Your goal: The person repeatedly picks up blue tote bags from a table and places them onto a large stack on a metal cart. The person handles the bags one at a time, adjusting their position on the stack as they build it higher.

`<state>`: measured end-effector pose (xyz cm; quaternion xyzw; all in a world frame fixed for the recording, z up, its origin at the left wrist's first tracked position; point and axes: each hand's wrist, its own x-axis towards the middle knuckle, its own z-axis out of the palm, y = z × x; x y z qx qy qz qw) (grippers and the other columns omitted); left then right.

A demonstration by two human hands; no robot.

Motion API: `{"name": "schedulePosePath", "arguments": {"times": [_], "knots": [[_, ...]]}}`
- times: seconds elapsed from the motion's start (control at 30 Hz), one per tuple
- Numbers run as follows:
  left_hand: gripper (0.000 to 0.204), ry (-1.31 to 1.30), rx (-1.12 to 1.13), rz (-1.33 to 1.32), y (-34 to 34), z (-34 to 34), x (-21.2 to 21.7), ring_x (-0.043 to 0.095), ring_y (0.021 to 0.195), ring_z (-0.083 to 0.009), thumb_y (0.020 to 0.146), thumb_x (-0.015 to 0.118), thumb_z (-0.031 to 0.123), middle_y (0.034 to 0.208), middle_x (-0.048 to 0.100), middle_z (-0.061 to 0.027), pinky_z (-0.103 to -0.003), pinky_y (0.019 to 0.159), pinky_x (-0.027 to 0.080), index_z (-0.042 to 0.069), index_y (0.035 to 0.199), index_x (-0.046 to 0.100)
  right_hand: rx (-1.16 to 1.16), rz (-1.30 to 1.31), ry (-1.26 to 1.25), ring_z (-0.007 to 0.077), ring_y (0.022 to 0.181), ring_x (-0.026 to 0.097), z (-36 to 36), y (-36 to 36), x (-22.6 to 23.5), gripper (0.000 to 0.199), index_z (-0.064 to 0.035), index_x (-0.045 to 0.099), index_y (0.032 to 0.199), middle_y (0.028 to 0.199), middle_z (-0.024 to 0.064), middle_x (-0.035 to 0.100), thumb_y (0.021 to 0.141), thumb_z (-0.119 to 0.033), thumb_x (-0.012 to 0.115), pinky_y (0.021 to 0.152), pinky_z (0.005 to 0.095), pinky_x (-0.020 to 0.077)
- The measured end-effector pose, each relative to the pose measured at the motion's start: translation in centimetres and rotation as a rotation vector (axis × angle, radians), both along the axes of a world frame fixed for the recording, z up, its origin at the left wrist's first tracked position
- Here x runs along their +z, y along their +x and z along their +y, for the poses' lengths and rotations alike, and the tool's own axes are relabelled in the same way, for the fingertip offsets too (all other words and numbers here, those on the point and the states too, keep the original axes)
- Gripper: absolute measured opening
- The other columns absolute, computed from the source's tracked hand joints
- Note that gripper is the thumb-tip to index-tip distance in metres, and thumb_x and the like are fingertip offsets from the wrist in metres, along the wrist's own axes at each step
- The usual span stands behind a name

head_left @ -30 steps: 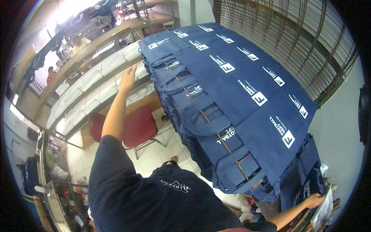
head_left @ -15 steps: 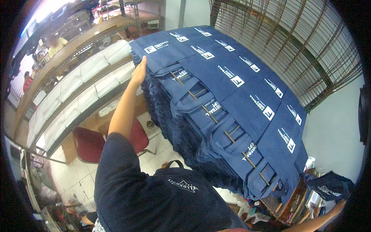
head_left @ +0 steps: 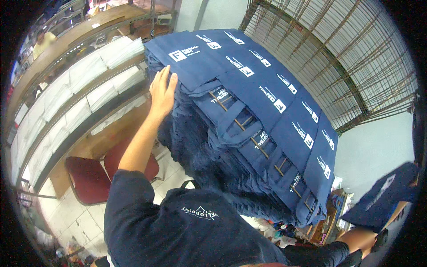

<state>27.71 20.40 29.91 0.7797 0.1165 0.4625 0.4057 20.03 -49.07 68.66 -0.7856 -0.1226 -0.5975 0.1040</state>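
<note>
Navy-blue flat fabric bags with loop handles, stacked in one tall heap (head_left: 262,95), fill the centre; we count eleven white square emblems on the top layer, three partly covered prints among the handles, and at least five thin brown strips showing through the loops. One bare left hand (head_left: 163,92) lies against the heap's left edge, its fingers partly spread and the thumb apart from the rest. One loose navy-blue cloth piece with a pale print (head_left: 381,198) is raised at the far right, well apart from the heap; it screens part of the bare right arm (head_left: 359,239), which is blurred. We cannot tell where forearm gives way to right hand, nor whether that hand pinches the cloth, as the dark rim cuts off this area. We note one maroon padded chair (head_left: 89,178), partly hidden by the left arm, and at least two tiers of white flat packets (head_left: 84,71), too closely packed to count. One person in a yellow top (head_left: 43,44) at upper left is indistinct, and one brown wire rack (head_left: 329,58) at upper right runs out of view.
</note>
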Motion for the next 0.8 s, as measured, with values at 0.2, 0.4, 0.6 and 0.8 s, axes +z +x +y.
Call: {"name": "schedulePosePath", "arguments": {"times": [0.2,0.4,0.6,0.8], "knots": [[0.075,-0.624,-1.484,0.130,-7.3,-13.9,3.3,0.058,0.109,-0.0246,0.093,0.037,0.065,0.126,0.057,-0.0128,-0.038,0.090,0.047,0.004,0.136,0.047,0.337,0.195,-0.061,0.0290,0.105,0.061,10.2,3.5,2.8,0.031,-0.0119,0.062,0.117,0.116,0.0138,0.064,0.097,-0.031,0.048,0.087,0.0364,0.0473],[0.097,-1.364,-1.972,0.628,-6.1,-20.0,5.1,0.051,0.122,-0.0325,0.083,0.020,0.082,0.146,0.041,-0.0134,-0.050,0.094,0.047,0.013,0.151,0.022,0.690,0.408,-0.109,0.0288,0.107,0.059,19.1,7.0,4.7,0.030,-0.0107,0.061,0.116,0.118,0.0150,0.063,0.097,-0.030,0.047,0.089,0.0362,0.0465],[0.075,-1.652,-1.693,0.242,-2.9,-14.7,8.3,0.059,0.111,-0.0366,0.087,0.046,0.069,0.132,0.049,-0.0170,-0.048,0.079,0.056,0.013,0.136,0.033,0.867,0.612,-0.120,0.0286,0.109,0.058,24.2,8.6,5.1,0.030,-0.0095,0.061,0.114,0.119,0.0161,0.062,0.097,-0.030,0.047,0.091,0.0360,0.0457],[0.046,-1.355,-1.212,-0.218,-0.7,-8.9,13.4,0.064,0.096,-0.0173,0.093,0.060,0.031,0.107,0.060,-0.0050,-0.022,0.058,0.050,0.012,0.131,0.041,1.002,0.815,-0.070,0.0285,0.111,0.057,26.0,10.2,3.9,0.030,-0.0084,0.061,0.113,0.121,0.0173,0.061,0.097,-0.029,0.046,0.093,0.0358,0.0449]]}}
